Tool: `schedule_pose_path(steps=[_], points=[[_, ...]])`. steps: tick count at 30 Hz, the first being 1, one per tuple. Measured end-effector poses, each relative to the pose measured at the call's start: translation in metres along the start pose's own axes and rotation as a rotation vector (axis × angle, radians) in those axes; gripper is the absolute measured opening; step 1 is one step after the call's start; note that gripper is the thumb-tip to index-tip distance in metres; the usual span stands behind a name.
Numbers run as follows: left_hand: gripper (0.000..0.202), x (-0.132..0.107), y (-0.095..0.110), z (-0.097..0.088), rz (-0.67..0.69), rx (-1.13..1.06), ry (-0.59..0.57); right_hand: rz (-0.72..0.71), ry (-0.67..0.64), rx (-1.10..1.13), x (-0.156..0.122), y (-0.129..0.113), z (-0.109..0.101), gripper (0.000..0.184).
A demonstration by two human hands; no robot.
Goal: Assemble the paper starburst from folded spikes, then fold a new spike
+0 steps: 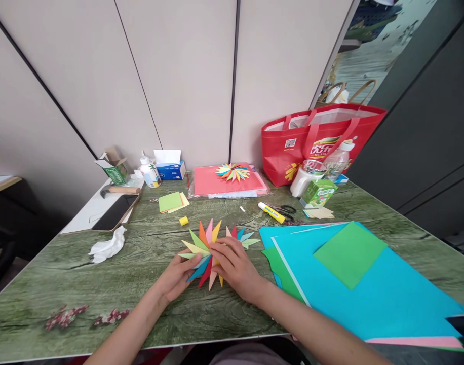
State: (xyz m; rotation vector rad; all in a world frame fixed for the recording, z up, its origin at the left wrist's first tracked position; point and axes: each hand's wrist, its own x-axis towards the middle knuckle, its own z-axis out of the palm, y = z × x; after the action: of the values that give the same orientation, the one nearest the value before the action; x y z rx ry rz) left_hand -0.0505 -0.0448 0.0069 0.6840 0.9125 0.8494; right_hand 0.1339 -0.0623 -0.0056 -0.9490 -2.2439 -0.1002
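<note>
A many-coloured paper star (209,243) with pointed rays lies on the green table (103,284) in front of me. My left hand (178,276) touches its lower left rays, fingers curled at the paper's edge. My right hand (236,266) rests on the star's middle and right side, fingers pressing down on it. A second finished paper star (233,172) lies on a stack of pink paper (213,183) near the wall.
Large blue sheets (369,299) with a green square (349,253) lie at right. A glue stick (271,212), scissors (287,209), a yellow piece (184,220), green and yellow notes (172,202), a crumpled tissue (108,246), a phone (116,212), a tissue box (170,167) and a red bag (315,142) surround the work.
</note>
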Motion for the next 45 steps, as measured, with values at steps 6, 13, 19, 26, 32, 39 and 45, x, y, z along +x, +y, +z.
schedule_pose_path(steps=[6, 13, 19, 26, 32, 39, 45], points=[[0.02, -0.002, 0.0, 0.002, -0.017, -0.01, 0.031, -0.043, 0.001, -0.014, -0.002, 0.001, 0.002, 0.032], [0.017, -0.003, 0.002, 0.0, -0.024, -0.073, 0.009, -0.074, 0.024, -0.02, 0.0, 0.0, -0.003, 0.032], [0.019, -0.004, 0.005, 0.003, -0.018, -0.113, -0.03, -0.097, 0.031, -0.042, 0.001, -0.001, -0.008, 0.032], [0.026, -0.001, 0.008, 0.008, 0.054, -0.047, -0.052, -0.101, 0.028, -0.087, 0.005, 0.004, -0.015, 0.032], [0.024, 0.009, 0.015, 0.014, 0.079, -0.035, -0.058, -0.093, 0.05, -0.073, 0.015, 0.005, -0.027, 0.033], [0.028, 0.022, 0.02, 0.009, 0.067, -0.046, -0.032, 0.49, 0.069, -0.326, 0.016, 0.086, -0.063, 0.025], [0.028, 0.033, 0.027, 0.014, 0.092, -0.05, -0.063, 1.013, -0.404, -0.503, -0.004, 0.15, -0.06, 0.029]])
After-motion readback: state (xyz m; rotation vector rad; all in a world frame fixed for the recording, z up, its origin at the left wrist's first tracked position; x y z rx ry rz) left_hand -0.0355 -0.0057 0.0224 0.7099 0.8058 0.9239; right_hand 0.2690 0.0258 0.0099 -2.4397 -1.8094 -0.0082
